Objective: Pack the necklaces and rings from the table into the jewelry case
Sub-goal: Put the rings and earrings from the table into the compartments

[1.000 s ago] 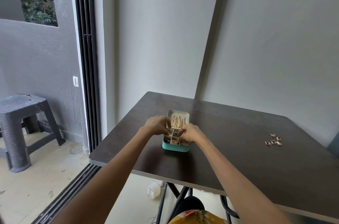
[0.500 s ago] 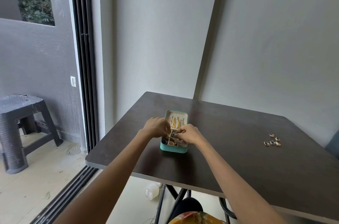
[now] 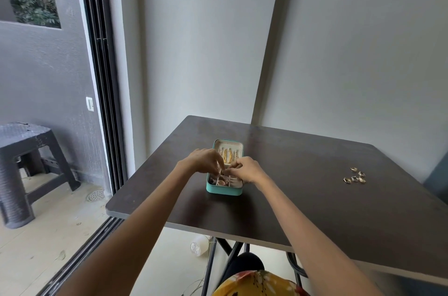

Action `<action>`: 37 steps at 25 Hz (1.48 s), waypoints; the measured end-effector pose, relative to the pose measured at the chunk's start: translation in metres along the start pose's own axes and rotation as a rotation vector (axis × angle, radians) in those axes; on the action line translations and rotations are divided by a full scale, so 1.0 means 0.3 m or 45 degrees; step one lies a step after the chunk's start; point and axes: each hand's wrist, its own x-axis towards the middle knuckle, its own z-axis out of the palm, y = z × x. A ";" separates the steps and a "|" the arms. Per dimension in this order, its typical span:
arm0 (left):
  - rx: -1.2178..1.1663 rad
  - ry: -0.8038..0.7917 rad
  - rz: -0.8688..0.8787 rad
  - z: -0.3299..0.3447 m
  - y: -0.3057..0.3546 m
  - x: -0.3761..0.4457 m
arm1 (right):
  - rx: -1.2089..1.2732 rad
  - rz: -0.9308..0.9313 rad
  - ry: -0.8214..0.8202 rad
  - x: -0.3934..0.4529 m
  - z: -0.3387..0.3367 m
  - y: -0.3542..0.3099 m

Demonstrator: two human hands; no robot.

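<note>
A small teal jewelry case (image 3: pixel 224 189) lies open on the dark table (image 3: pixel 303 198), its lid (image 3: pixel 229 146) flat behind it with gold necklaces (image 3: pixel 228 155) hanging inside. My left hand (image 3: pixel 206 161) and my right hand (image 3: pixel 244 171) hover over the middle of the case with fingertips curled together; what they pinch is too small to make out. Several gold rings (image 3: pixel 355 176) lie loose on the table far to the right. The front compartments show small pieces, one pinkish and round (image 3: pixel 221 183).
The table stands in a corner against grey walls. A sliding door track (image 3: pixel 80 254) runs along the floor at left, with a dark plastic stool (image 3: pixel 21 150) beyond it. A white bottle (image 3: pixel 200 246) lies under the table.
Both hands stayed over the case; the fingertips drew a little closer together above its middle. The view shifted slightly.
</note>
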 end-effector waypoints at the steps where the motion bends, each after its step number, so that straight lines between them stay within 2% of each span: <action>1: -0.061 0.027 0.010 -0.006 0.016 0.005 | 0.026 0.003 0.056 -0.001 -0.006 0.006; 5: -0.330 0.231 0.084 0.021 0.133 0.070 | 0.075 0.066 0.271 -0.010 -0.033 0.057; 11: -0.692 0.465 0.023 0.201 0.435 0.246 | 0.058 0.265 0.584 -0.066 -0.146 0.279; 14: -0.878 0.482 0.065 0.306 0.633 0.327 | 0.059 0.348 0.739 -0.110 -0.243 0.447; 17: -1.014 0.413 0.094 0.384 0.809 0.390 | 0.096 0.413 0.885 -0.152 -0.349 0.616; 21: -0.950 0.280 0.148 0.446 0.940 0.482 | 0.149 0.460 1.001 -0.158 -0.447 0.785; 25: -0.798 0.203 0.074 0.458 0.983 0.590 | -0.026 0.525 0.891 -0.115 -0.505 0.850; 28: -0.604 0.232 0.044 0.449 0.989 0.637 | -0.261 0.592 0.819 -0.085 -0.518 0.857; 30: -0.535 0.254 0.057 0.450 0.992 0.655 | -0.298 0.605 0.827 -0.070 -0.517 0.864; 34: -0.547 0.306 0.054 0.455 0.988 0.657 | -0.125 0.575 0.911 -0.068 -0.517 0.881; 37: -0.670 0.337 0.034 0.462 0.978 0.646 | 0.078 0.525 0.983 -0.089 -0.514 0.880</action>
